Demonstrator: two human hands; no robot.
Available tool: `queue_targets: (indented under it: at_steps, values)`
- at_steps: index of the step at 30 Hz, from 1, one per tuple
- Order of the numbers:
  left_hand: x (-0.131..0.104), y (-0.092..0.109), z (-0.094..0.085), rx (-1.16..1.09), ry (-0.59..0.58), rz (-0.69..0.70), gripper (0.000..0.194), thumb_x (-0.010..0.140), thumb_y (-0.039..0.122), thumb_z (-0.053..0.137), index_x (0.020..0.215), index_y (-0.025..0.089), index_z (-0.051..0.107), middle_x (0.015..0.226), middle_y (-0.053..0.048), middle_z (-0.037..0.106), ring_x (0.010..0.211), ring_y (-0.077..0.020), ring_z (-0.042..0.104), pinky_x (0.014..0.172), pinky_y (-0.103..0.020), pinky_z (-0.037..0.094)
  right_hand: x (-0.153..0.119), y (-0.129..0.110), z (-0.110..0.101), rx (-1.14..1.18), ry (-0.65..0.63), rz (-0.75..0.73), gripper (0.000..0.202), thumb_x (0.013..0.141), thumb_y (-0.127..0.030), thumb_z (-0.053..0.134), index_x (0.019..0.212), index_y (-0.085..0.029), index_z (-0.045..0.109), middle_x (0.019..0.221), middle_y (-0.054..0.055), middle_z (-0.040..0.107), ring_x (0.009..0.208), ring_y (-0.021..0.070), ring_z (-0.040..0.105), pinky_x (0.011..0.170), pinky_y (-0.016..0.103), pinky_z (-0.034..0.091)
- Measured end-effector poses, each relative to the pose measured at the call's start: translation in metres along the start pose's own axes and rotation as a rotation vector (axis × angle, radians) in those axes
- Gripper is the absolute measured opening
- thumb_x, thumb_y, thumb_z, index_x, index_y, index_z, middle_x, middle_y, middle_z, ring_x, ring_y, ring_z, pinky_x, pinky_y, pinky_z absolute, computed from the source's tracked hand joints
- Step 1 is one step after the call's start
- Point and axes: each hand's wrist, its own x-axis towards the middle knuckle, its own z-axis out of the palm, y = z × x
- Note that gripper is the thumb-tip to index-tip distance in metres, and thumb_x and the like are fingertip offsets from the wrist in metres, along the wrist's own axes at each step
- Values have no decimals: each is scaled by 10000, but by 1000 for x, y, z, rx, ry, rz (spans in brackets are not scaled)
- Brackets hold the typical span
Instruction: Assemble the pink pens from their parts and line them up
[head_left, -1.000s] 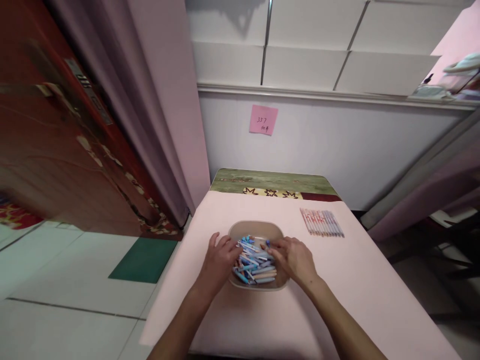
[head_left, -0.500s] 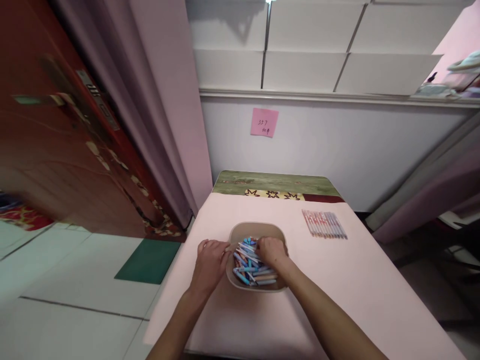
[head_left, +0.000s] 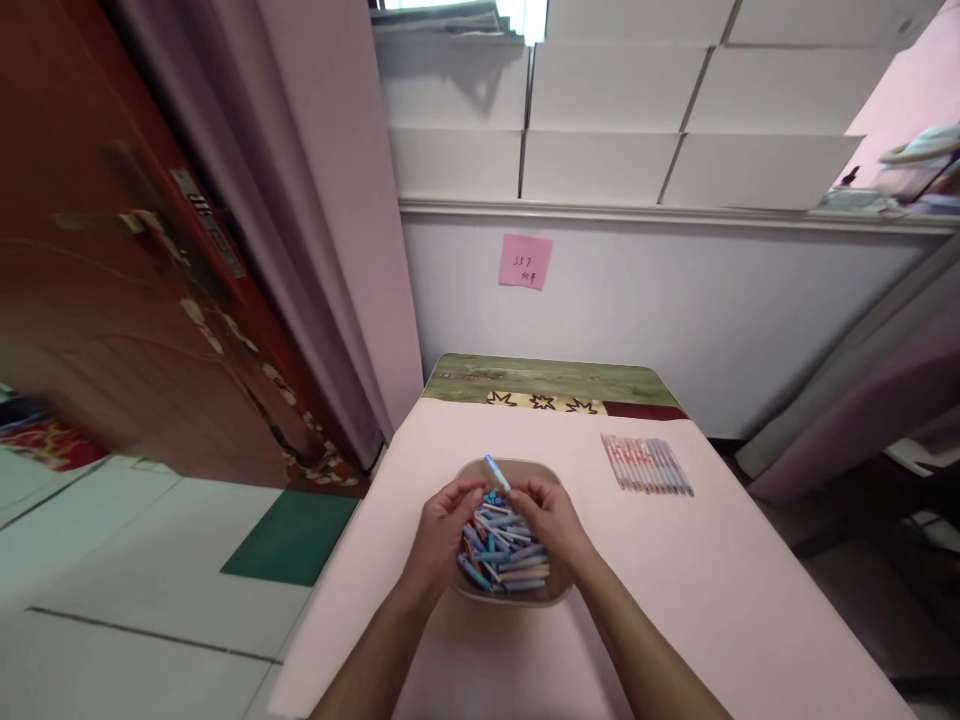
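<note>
A beige, rounded-square container (head_left: 559, 590) holds many blue, white and brown pens (head_left: 499, 555). Above its far part, my right hand (head_left: 549, 515) pinches a short blue-and-white pen (head_left: 497, 472), which tilts up and to the left. My left hand (head_left: 448, 525) is over the container's left side, thumb and index finger drawn together close to the pen. Whether anything lies between those left fingertips is hidden. To the right, a row of pens (head_left: 649, 465) lies side by side on the pink tablecloth (head_left: 675, 570).
The table's bare far end (head_left: 555, 372) is green and patterned, against a white wall with a pink note (head_left: 525, 262). A brown door (head_left: 150, 330) and a purple curtain (head_left: 300, 230) stand on the left. A green mat (head_left: 292, 535) lies on the tiled floor.
My right hand has risen out of the pens with one blue-and-white pen. My left hand has left the container's rim and moved right, towards the right hand. The view has tilted up slightly.
</note>
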Motion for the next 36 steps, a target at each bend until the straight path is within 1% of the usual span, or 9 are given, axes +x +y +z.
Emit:
queue_targets:
  at_steps: [3,8,14,17,22,26,28,33,36]
  values:
    - [2,-3,18,-253,-111,-161,347,666,289,772,967,146,675,858,-62,735,707,-153,661,658,-261,513,-12,-4,1,386,-144,172,442,691,-548,709,843,-135,669,667,10,654,535,109,535,533,219,400]
    - [6,-3,32,-340,-112,-215,302,640,247,794,886,139,657,798,-46,725,526,-99,594,483,-204,445,-30,-7,-2,508,-214,256,497,717,-616,662,808,-128,681,594,-4,609,462,70,474,465,180,336]
    - [3,6,33,-374,-139,-276,305,650,227,790,917,127,683,801,-75,729,681,-142,661,613,-221,505,-42,-8,-3,769,-276,393,414,718,-531,719,846,-139,682,564,-46,536,433,36,407,462,165,340]
    - [1,7,35,-352,-138,-253,275,640,222,793,873,119,689,738,-60,722,616,-126,640,574,-210,487,-44,-5,-1,710,-257,368,402,695,-517,745,799,-138,659,592,-23,582,469,56,468,477,177,356]
    - [4,0,40,-319,-35,-201,257,618,215,804,819,114,681,698,-45,714,611,-118,631,591,-208,483,-39,0,-2,388,11,118,441,527,-461,860,651,-159,565,547,-30,593,485,82,489,489,198,362]
    - [8,-3,43,-339,-38,-201,275,611,221,809,830,123,676,751,-52,724,665,-120,641,615,-204,479,-40,-4,-4,370,-44,213,517,735,-678,591,734,-161,607,470,-34,533,385,73,403,407,197,280]
    - [9,-2,44,-331,-41,-203,293,601,232,815,835,123,676,753,-51,724,668,-124,643,614,-206,475,-41,-5,-4,413,-74,273,579,783,-707,490,753,-146,629,461,-26,520,372,71,387,396,196,261]
    - [11,2,43,-354,26,-138,306,585,252,822,821,126,672,742,-42,718,678,-129,647,667,-227,487,-36,3,1,371,77,122,465,579,-533,799,712,-170,541,567,-33,578,476,85,466,460,195,335]
    - [14,1,40,-333,18,-136,322,599,266,812,850,127,666,752,-48,717,687,-138,650,665,-235,486,-34,6,1,306,98,76,461,630,-556,752,697,-196,473,528,-67,522,445,78,415,442,197,311]
